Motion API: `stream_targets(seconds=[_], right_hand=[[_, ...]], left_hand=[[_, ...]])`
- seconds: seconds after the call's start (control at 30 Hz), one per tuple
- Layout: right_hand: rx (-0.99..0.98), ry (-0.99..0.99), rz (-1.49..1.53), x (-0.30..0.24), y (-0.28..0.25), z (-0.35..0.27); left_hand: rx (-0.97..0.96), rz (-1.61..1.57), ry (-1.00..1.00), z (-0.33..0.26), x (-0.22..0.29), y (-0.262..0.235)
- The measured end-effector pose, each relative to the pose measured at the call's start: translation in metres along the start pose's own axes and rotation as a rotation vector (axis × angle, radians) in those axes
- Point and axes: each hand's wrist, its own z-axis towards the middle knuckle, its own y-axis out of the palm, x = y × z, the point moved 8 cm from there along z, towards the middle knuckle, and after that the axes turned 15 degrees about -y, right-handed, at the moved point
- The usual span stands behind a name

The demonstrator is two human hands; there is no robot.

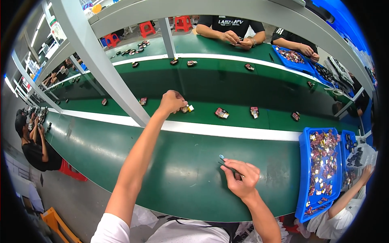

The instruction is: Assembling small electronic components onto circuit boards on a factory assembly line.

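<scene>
My left hand (173, 102) reaches over the green conveyor belt, its fingers closed on a small assembly (185, 109) with a yellow and white patch. Most of that piece is hidden by the fingers. Above the near green worktop (178, 162), my right hand (243, 177) grips dark tweezers (231, 167) that point up and left. A tiny light-blue piece (221, 156) shows by the tweezer tips; whether they hold it I cannot tell. Similar small dark-red assemblies lie spaced along the belt, among them one (221, 113) right of my left hand and another (254, 112) further right.
A blue tray (302, 174) full of small red and yellow parts stands at the right, beside another blue tray (346, 139). A white rail (227, 130) edges the belt. A grey post (101, 60) rises left of my left arm. Co-workers sit across, at left and at right.
</scene>
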Motion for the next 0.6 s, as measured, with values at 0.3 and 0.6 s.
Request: stream_targets(seconds=[0.3, 0.6], right_hand=[[0.103, 0.465, 0.392, 0.030, 0.000, -0.028], [0.066, 0.530, 0.376, 0.030, 0.005, -0.036]], left_hand=[[-0.233, -0.471, 0.067, -0.147, -0.007, 0.034], [-0.213, -0.492, 0.274, -0.226, -0.012, 0.076]])
